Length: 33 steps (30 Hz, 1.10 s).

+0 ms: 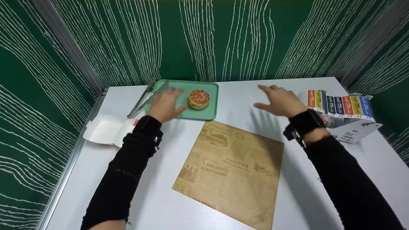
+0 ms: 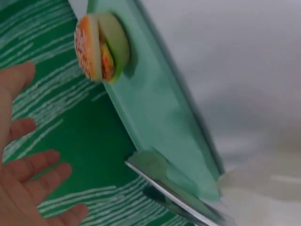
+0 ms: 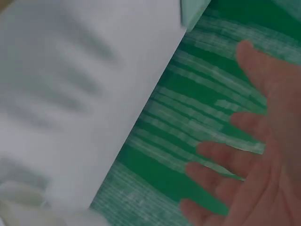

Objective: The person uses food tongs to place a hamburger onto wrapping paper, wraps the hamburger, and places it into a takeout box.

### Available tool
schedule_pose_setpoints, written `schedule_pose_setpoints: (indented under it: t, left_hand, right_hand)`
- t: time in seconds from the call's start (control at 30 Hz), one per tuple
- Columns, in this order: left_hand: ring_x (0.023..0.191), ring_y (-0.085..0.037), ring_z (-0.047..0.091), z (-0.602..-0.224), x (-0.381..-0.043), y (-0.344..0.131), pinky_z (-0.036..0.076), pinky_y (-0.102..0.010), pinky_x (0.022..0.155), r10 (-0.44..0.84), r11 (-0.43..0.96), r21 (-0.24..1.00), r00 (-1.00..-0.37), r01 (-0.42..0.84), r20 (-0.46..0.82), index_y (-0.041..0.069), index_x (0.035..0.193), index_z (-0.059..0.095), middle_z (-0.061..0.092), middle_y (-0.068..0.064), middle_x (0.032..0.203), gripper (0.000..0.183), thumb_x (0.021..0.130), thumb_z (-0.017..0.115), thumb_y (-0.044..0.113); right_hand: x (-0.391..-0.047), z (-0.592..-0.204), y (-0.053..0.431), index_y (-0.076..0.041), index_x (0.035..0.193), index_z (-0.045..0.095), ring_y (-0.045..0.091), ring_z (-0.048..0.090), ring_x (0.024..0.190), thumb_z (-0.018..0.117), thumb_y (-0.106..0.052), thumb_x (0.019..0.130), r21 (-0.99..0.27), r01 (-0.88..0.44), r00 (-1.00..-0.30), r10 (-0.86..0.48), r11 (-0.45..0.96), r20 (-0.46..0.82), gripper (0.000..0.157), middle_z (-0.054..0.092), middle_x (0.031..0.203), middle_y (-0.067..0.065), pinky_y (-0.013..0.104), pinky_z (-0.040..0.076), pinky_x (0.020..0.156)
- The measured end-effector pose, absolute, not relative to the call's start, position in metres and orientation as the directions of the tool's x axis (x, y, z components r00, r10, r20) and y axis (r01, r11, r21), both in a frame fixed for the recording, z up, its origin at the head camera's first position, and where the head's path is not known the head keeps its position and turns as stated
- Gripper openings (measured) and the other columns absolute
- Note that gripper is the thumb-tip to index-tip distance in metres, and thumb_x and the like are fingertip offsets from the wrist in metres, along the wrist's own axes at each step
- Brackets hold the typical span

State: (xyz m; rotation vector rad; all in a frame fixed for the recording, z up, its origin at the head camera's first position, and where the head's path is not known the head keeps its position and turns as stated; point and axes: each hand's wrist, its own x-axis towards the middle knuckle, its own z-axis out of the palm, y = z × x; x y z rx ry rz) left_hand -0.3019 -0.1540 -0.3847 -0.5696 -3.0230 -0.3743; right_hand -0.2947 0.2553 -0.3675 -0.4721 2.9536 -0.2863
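A sesame-topped burger (image 1: 198,99) sits on the right half of a green tray (image 1: 201,115) at the back of the table. My left hand (image 1: 166,103) hovers over the tray's left part with fingers spread, holding nothing. Metal tongs (image 1: 142,99) lean across the tray's left edge, partly behind that hand; the left wrist view also shows the tongs (image 2: 174,193) beside the tray. My right hand (image 1: 279,100) is raised over the table right of the tray, its fingers apart and nothing in them. Between the arms lies a square sheet of brown printed paper (image 1: 233,175).
An open white box (image 1: 107,131) stands at the left, near the left forearm. On the right is a white holder with rows of colourful packets (image 1: 346,105), close to the right wrist. Green walls (image 1: 220,38) with white lines enclose the table's back and sides.
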Motion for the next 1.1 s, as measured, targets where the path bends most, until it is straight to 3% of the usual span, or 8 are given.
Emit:
schedule_pose_setpoints:
  t: [0.07, 0.2, 0.3, 0.37, 0.47, 0.67, 0.8, 1.1]
  left_hand:
    - [0.144, -0.038, 0.056, -0.393, -0.292, -0.145, 0.047, -0.058, 0.119, 0.457, 0.854, 0.239, -0.886, 0.461, 0.075, 0.012, 0.151, 0.059, 0.059, -0.019, 0.155, 0.058, 0.101, 0.075, 0.036]
    - [0.13, -0.032, 0.066, -0.413, -0.271, -0.13, 0.055, -0.048, 0.112, 0.626, 0.741, 0.279, -0.779, 0.611, 0.042, 0.009, 0.133, 0.072, 0.071, -0.013, 0.139, 0.039, 0.097, 0.08, 0.024]
    - [0.123, -0.031, 0.07, -0.427, -0.258, -0.121, 0.058, -0.047, 0.105, 0.702, 0.681, 0.264, -0.712, 0.683, 0.034, 0.007, 0.128, 0.074, 0.072, -0.012, 0.132, 0.034, 0.098, 0.079, 0.023]
    - [0.121, -0.032, 0.071, -0.435, -0.254, -0.117, 0.06, -0.048, 0.102, 0.731, 0.657, 0.238, -0.682, 0.715, 0.033, 0.007, 0.128, 0.074, 0.072, -0.013, 0.131, 0.035, 0.099, 0.079, 0.025]
    - [0.123, -0.032, 0.071, -0.445, -0.25, -0.113, 0.06, -0.047, 0.101, 0.745, 0.648, 0.216, -0.667, 0.73, 0.024, 0.007, 0.13, 0.073, 0.071, -0.013, 0.134, 0.038, 0.099, 0.079, 0.028]
    - [0.137, -0.036, 0.064, -0.458, -0.25, -0.111, 0.055, -0.05, 0.111, 0.745, 0.654, 0.223, -0.667, 0.722, -0.026, 0.007, 0.137, 0.069, 0.062, -0.017, 0.151, 0.044, 0.099, 0.075, 0.03]
    - [0.147, -0.036, 0.055, -0.463, -0.25, -0.113, 0.048, -0.05, 0.119, 0.738, 0.664, 0.242, -0.672, 0.707, -0.064, 0.009, 0.146, 0.064, 0.055, -0.018, 0.161, 0.053, 0.102, 0.073, 0.036]
    - [0.151, -0.033, 0.052, -0.466, -0.255, -0.115, 0.044, -0.047, 0.124, 0.721, 0.685, 0.265, -0.684, 0.679, -0.112, 0.012, 0.149, 0.063, 0.054, -0.015, 0.163, 0.058, 0.101, 0.075, 0.041]
  right_hand:
    - [-0.277, -0.375, 0.244, -0.004, 0.163, 0.041, 0.056, 0.061, 0.128, 0.065, -0.048, 0.105, -0.193, -0.344, -0.926, -0.366, 0.919, -0.092, 0.076, 0.052, 0.153, 0.036, 0.072, 0.05, 0.106]
    - [-0.234, -0.393, 0.225, -0.004, 0.147, 0.062, 0.045, 0.071, 0.111, 0.072, -0.038, 0.103, -0.16, -0.404, -0.904, -0.42, 0.901, -0.083, 0.057, 0.069, 0.134, 0.026, 0.062, 0.059, 0.096]
    - [-0.201, -0.411, 0.218, -0.005, 0.119, 0.075, 0.032, 0.071, 0.082, 0.077, -0.036, 0.098, -0.119, -0.441, -0.894, -0.447, 0.889, -0.026, 0.037, 0.075, 0.104, 0.016, 0.052, 0.063, 0.073]
    - [-0.183, -0.423, 0.216, -0.008, 0.096, 0.074, 0.026, 0.064, 0.066, 0.081, -0.036, 0.093, -0.086, -0.456, -0.89, -0.452, 0.886, 0.056, 0.03, 0.071, 0.085, 0.01, 0.047, 0.059, 0.058]
    - [-0.159, -0.439, 0.215, -0.01, 0.076, 0.062, 0.025, 0.057, 0.057, 0.087, -0.043, 0.087, -0.032, -0.441, -0.887, -0.43, 0.897, 0.167, 0.043, 0.063, 0.071, 0.007, 0.047, 0.054, 0.048]
    - [-0.134, -0.456, 0.209, -0.007, 0.069, 0.055, 0.026, 0.054, 0.053, 0.089, -0.059, 0.08, -0.025, -0.346, -0.926, -0.337, 0.938, 0.167, 0.063, 0.057, 0.065, 0.011, 0.051, 0.052, 0.045]
    - [-0.13, -0.462, 0.208, -0.01, 0.066, 0.051, 0.021, 0.048, 0.052, 0.088, -0.06, 0.08, -0.055, -0.303, -0.948, -0.295, 0.951, 0.117, 0.064, 0.054, 0.063, 0.009, 0.05, 0.05, 0.044]
    - [-0.134, -0.463, 0.207, -0.012, 0.066, 0.047, 0.021, 0.047, 0.056, 0.089, -0.056, 0.081, -0.065, -0.277, -0.961, -0.277, 0.959, 0.017, 0.063, 0.05, 0.065, 0.006, 0.048, 0.049, 0.046]
